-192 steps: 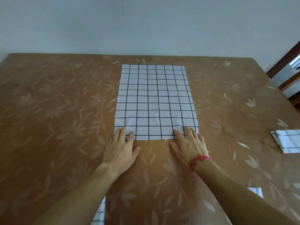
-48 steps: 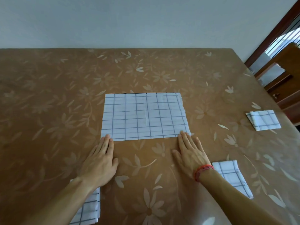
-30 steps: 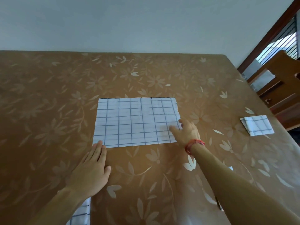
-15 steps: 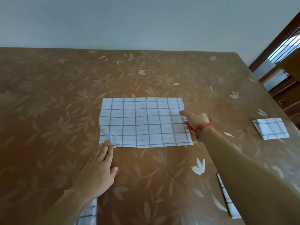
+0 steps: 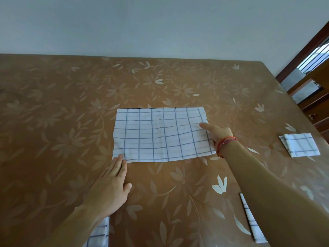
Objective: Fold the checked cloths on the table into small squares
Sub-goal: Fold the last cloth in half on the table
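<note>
**Brown table, pale wall**

A plain pale wall (image 5: 142, 24) runs behind the table (image 5: 53, 113), whose brown cover bears a pattern of pale flowers and leaves. At the right, a dark wooden frame (image 5: 302, 49) slants beside a barred window (image 5: 315, 59) letting in daylight. Below it stands brown wooden furniture (image 5: 316, 104), partly cut off by the edge.

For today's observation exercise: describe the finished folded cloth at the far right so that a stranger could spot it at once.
Start at the brown flowered table and follow its right edge. Near it lies the small folded cloth, alone and untouched. Unlike the wide cloth under both hands, it is already a compact square.
</note>
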Motion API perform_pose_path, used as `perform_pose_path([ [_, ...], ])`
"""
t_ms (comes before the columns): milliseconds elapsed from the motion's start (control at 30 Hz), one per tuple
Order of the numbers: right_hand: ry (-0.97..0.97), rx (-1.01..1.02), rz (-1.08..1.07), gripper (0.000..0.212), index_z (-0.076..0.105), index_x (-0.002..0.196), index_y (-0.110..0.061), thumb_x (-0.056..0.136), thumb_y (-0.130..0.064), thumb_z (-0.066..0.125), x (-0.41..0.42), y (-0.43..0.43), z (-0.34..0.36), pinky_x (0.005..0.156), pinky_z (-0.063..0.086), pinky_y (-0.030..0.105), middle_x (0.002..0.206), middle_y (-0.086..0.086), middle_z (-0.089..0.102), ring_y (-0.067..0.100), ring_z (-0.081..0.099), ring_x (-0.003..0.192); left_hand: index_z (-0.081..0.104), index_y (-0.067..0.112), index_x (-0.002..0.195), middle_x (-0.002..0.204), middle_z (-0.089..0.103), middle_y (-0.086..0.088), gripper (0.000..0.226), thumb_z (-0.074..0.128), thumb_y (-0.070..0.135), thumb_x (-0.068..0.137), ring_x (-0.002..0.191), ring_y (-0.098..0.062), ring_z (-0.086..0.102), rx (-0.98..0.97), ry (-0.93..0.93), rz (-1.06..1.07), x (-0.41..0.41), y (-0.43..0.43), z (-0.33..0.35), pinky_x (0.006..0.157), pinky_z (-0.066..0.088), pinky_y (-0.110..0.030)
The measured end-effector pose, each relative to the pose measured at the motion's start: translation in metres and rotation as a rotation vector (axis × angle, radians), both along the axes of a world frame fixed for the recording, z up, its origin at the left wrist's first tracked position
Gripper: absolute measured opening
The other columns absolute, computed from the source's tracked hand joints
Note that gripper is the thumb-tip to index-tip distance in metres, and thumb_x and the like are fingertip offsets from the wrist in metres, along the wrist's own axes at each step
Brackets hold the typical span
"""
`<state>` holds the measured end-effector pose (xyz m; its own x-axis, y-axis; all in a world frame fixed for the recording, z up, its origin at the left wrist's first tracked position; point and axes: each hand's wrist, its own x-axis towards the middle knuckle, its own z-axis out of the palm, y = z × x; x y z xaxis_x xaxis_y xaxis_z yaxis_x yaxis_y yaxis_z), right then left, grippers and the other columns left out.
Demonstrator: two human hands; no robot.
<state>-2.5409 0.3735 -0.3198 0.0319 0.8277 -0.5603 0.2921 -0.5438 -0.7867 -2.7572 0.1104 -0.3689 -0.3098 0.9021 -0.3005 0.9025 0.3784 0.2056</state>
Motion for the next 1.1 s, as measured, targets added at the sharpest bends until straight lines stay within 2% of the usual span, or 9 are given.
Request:
perform_pose_path([
  [133,-0.022,-0.067,0.014,0.034,0.066,0.089,-0.002,0.067,-0.019,0.085,0.009,-0.005,0.001,0.070,0.059,0.050,0.086,0.015,0.072,0.033,0.071,0.074,-0.007,0.017,0.155,0.156,-0.027,0.009,0.074,0.033,0.048,0.101,0.140,-0.002,-0.024,0.031,-0.034,0.000,-0.002,-0.001,-0.001,0.119,0.001,-0.025],
  [200,-0.063,-0.043,0.012,0.026,0.064,0.083,-0.004,0.069,-0.015,0.084,0.017,-0.009,0.004,0.069,0.059,0.046,0.085,0.014,0.070,0.032,0.070,0.075,0.000,0.019,0.156,0.158,-0.022,0.011,0.075,0.039,0.050,0.099,0.141,0.000,-0.021,0.067,-0.071,0.006,-0.004,-0.003,0.000,0.118,0.005,-0.023],
  [333,-0.129,0.016,-0.005,0.022,0.060,0.074,-0.010,0.072,-0.015,0.082,0.037,-0.015,0.008,0.046,0.048,0.023,0.074,0.005,0.064,0.020,0.062,0.062,0.019,0.021,0.154,0.162,-0.002,0.011,0.080,0.059,0.049,0.090,0.144,0.001,-0.007,0.155,-0.092,0.020,-0.009,-0.003,0.005,0.114,0.006,-0.021],
  [467,-0.130,0.047,-0.072,0.016,0.063,0.075,-0.009,0.076,-0.015,0.078,0.055,-0.026,0.005,0.055,0.047,0.025,0.076,0.005,0.065,0.017,0.060,0.062,0.020,0.020,0.153,0.162,0.007,0.010,0.086,0.069,0.039,0.085,0.147,-0.011,0.016,0.208,-0.132,0.083,-0.014,0.000,0.010,0.116,0.021,-0.028],
  [633,-0.084,0.060,-0.176,0.012,0.065,0.071,-0.015,0.080,-0.017,0.073,0.063,-0.051,-0.003,0.066,0.050,0.030,0.078,0.006,0.067,0.020,0.061,0.067,0.022,0.015,0.153,0.163,0.009,0.004,0.078,0.063,0.036,0.090,0.148,-0.008,0.005,0.265,-0.118,0.002,0.001,0.009,0.017,0.115,0.008,-0.022],
  [733,-0.015,0.034,-0.243,0.012,0.064,0.071,-0.015,0.080,-0.017,0.072,0.059,-0.068,-0.006,0.080,0.056,0.041,0.078,0.006,0.067,0.028,0.065,0.078,0.015,0.016,0.155,0.162,0.005,0.009,0.075,0.057,0.034,0.094,0.145,0.001,-0.001,0.304,-0.194,-0.096,0.027,0.017,0.021,0.114,0.006,-0.016],
  [833,0.075,-0.003,-0.323,0.010,0.065,0.070,-0.013,0.077,-0.014,0.073,0.049,-0.089,-0.008,0.086,0.056,0.049,0.074,0.006,0.068,0.032,0.068,0.083,0.015,0.014,0.155,0.162,0.005,0.007,0.076,0.056,0.033,0.094,0.145,-0.001,-0.002,0.329,-0.201,-0.197,0.050,0.024,0.020,0.118,0.014,-0.022],
  [967,0.335,-0.184,-0.339,0.005,0.065,0.082,-0.002,0.078,-0.001,0.068,0.035,-0.122,-0.003,0.075,0.058,0.049,0.075,0.014,0.069,0.033,0.067,0.072,0.011,0.014,0.155,0.162,0.004,0.003,0.080,0.059,0.032,0.094,0.149,-0.010,0.001,0.325,-0.170,-0.246,0.070,0.030,0.015,0.119,0.016,-0.028],
  [1100,0.535,-0.299,-0.244,0.013,0.062,0.098,-0.001,0.086,0.003,0.063,0.027,-0.152,0.015,0.063,0.058,0.041,0.098,0.021,0.069,0.035,0.069,0.088,0.030,0.010,0.150,0.154,0.035,-0.009,0.081,0.073,0.018,0.082,0.143,-0.021,0.031,0.334,-0.113,-0.230,0.068,0.031,0.010,0.114,0.030,-0.034],
])
